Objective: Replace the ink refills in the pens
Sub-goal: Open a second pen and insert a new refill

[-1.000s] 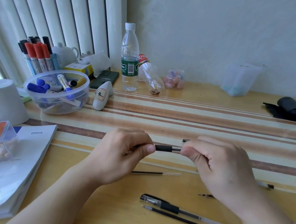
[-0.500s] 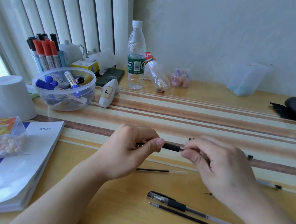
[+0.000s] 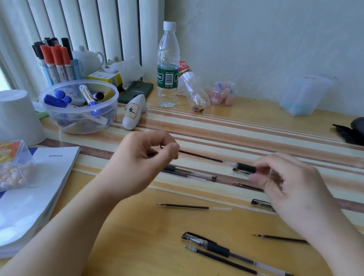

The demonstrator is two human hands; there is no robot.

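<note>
- While the left hand [image 3: 143, 155] pinches one end of a thin black refill [image 3: 199, 156], thumb against fingertips, the right hand [image 3: 292, 185] pinches the pen barrel [image 3: 244, 167] by its dark grip, so the two halves come apart along one straight line above the striped mat [image 3: 271, 137]
- Refill and barrel are just clear of each other, a small gap between them, which I take to mean the old ink has been drawn right out
- Half a second ago the hands were close together with only the grip showing between them; now they have moved apart and the refill shows bare
- Spare parts lie within reach on the tabletop: a loose refill [image 3: 192, 207] near the middle, a whole pen [image 3: 238, 255] with another refill [image 3: 230, 264] just beside it toward the near edge, probably laid out as replacements
- Off at the left edge sit a clear bowl of markers [image 3: 76, 108] and a book [image 3: 32, 198]; a water bottle [image 3: 167, 69] stands at the back, well clear of the work
</note>
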